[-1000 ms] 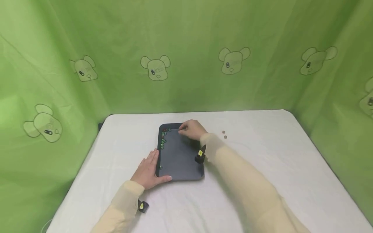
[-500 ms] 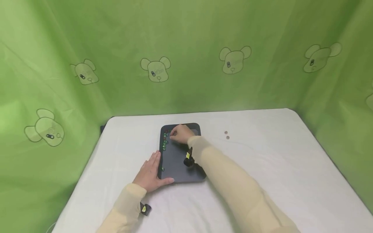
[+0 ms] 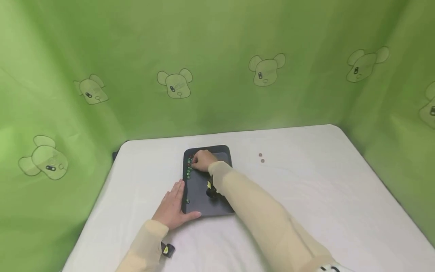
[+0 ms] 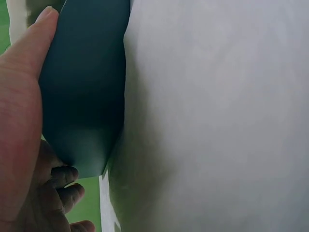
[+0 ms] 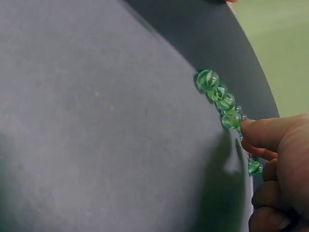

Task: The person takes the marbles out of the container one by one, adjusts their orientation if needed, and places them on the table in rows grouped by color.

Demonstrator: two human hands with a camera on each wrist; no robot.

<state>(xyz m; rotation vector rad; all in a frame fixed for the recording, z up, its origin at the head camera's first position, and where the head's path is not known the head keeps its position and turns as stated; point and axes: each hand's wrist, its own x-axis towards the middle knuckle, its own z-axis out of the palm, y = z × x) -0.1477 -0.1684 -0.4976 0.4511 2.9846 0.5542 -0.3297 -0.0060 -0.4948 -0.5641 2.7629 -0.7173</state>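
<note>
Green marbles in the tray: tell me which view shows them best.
The right wrist view: it shows the green marbles close up, their inner swirls visible, though the right hand hides part of the row. The head view shows small specks in the tray; the left wrist view shows none.

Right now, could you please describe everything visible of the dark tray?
The dark tray is matte and rectangular, with rounded corners and raised walls; its material is unclear. It rests on white cloth, a short end toward the person. The left hand touches its left and near sides; the right hand is inside, where green marbles line part of the left wall.
</note>
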